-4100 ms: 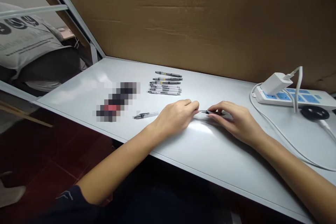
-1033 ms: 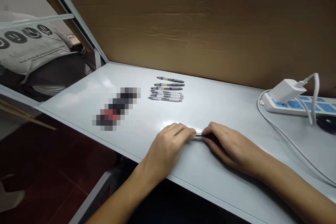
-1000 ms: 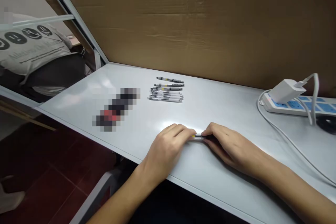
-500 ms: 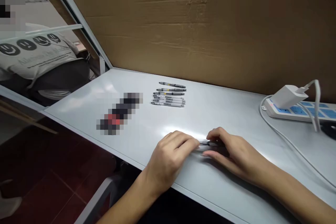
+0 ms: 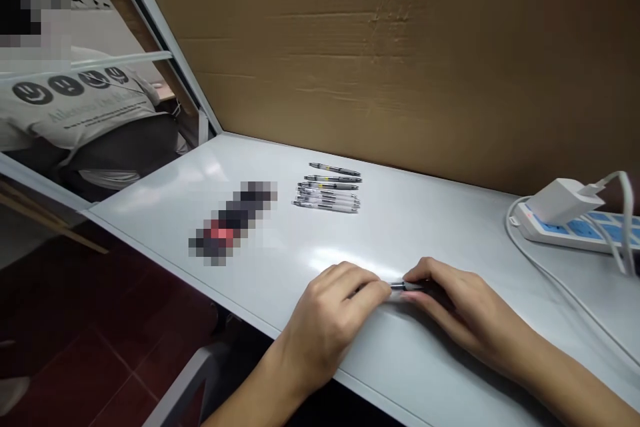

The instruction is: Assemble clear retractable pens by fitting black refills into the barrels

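Observation:
Just above the table's front part, a pen [image 5: 397, 286] spans the gap between my two hands, its middle section showing dark and clear. My left hand [image 5: 343, 310] pinches one end, which its fingers hide. The thumb and fingertips of my right hand [image 5: 457, 303] close around the other side of the pen. Farther back, several pens lie roughly parallel in a row: grey-and-black ones with yellow marks [image 5: 330, 185] behind, and white, clear-barrelled ones [image 5: 327, 201] in front.
On the white table [image 5: 240, 160] a blurred black-and-red object [image 5: 225, 227] lies left. A power strip [image 5: 575, 230] with a white charger [image 5: 563, 200] and cable [image 5: 555, 287] is right. A cardboard panel [image 5: 375, 67] rises behind. Another person's shirt [image 5: 85, 100] shows beyond the frame.
My right thumb and fingers have closed in on the pen; they stood wider apart before. The left hand keeps its pinch. The whole view has shifted slightly.

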`<state>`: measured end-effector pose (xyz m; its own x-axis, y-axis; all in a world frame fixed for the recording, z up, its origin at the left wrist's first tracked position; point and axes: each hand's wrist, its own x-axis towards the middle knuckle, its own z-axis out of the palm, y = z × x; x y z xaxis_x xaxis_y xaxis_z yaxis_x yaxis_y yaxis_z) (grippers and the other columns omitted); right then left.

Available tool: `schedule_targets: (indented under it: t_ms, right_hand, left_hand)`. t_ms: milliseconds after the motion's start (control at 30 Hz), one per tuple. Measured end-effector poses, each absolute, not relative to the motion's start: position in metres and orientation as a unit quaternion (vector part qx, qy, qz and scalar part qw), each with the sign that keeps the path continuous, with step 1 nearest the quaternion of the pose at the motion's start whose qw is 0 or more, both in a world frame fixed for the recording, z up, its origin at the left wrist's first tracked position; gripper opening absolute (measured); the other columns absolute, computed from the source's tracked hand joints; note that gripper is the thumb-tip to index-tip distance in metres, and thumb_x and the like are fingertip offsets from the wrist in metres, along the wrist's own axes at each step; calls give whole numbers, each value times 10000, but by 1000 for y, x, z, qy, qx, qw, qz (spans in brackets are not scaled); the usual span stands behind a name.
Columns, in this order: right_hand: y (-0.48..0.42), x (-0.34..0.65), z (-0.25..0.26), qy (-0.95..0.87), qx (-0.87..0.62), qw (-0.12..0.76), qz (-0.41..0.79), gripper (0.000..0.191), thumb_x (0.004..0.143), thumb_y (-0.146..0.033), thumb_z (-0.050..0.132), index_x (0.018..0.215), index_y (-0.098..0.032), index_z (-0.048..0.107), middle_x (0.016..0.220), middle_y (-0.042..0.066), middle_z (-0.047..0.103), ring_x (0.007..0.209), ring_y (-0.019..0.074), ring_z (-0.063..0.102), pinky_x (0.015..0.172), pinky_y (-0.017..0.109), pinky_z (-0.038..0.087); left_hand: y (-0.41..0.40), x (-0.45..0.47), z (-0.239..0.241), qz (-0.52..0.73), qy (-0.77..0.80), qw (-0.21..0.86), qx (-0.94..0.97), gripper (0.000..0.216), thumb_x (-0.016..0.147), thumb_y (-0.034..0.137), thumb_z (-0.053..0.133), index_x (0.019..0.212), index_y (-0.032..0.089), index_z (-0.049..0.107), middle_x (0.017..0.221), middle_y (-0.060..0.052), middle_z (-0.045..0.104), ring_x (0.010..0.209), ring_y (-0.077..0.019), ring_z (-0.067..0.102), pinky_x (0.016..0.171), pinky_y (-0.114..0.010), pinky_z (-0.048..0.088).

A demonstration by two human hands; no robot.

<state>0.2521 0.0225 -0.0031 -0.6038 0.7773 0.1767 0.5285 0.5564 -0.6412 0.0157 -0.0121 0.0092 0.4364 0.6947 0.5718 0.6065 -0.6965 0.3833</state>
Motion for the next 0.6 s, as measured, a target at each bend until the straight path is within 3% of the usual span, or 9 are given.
schedule_targets:
  t_ms: [100,233,367,600]
  right_hand:
    - [23,251,-2,-864,-374,189,278,231,1091,-348,414,966,-264,589,819,-7,716,678,168,673,615,286,492]
    - [23,251,-5,-872,-367,216,241,129,1061,-353,507,1096,-255,583,941,25,734,774,179,702,667,295,521]
    - [22,253,-6,-902,-337,198,185,153,1076,-280,452,1085,-262,604,886,18,720,734,187,682,655,322,501]
    - [24,251,-5,-900,-331,242,144,173,1070,-247,468,1191,-261,590,931,29,750,767,180,709,677,307,525]
  left_hand:
    - [-13,16,10,356,372,55,856,243,1067,130,443,1033,146,682,928,-57,752,853,-173,693,757,-302,576]
    - [-14,16,11,368,377,62,848,224,1060,130,467,1020,138,688,916,-58,754,850,-169,696,759,-302,587]
    - [-14,16,12,348,367,61,861,272,1069,126,436,988,136,695,889,-60,747,804,-160,692,721,-284,582]
    - [-9,18,1,352,399,64,845,239,1049,245,555,1222,120,664,932,-52,774,804,-191,736,727,-323,597]
